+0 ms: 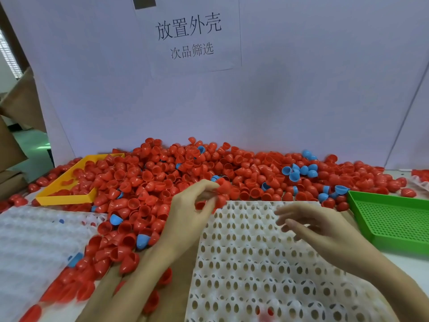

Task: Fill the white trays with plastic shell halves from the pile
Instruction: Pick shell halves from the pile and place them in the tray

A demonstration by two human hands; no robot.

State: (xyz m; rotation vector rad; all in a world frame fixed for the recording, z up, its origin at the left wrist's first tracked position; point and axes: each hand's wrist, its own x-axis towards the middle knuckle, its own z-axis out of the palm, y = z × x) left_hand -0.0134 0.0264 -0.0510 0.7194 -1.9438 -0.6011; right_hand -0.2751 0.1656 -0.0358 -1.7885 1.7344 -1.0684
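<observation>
The left hand (197, 205) pinches a red shell half (224, 185) at the pile's (185, 168) near edge; the right hand (320, 231) hovers empty, fingers apart, over the white tray (243, 263). It should seat squarely in one far pocket.

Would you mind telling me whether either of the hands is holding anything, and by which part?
The left hand pinches a red shell half at the pile's edge; which part is blurred. The right hand holds nothing.

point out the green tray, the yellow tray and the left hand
green tray (392, 219), head view, on its perforated floor
yellow tray (66, 198), head view, on its near rim
left hand (188, 205), head view, on the back of the hand
</observation>
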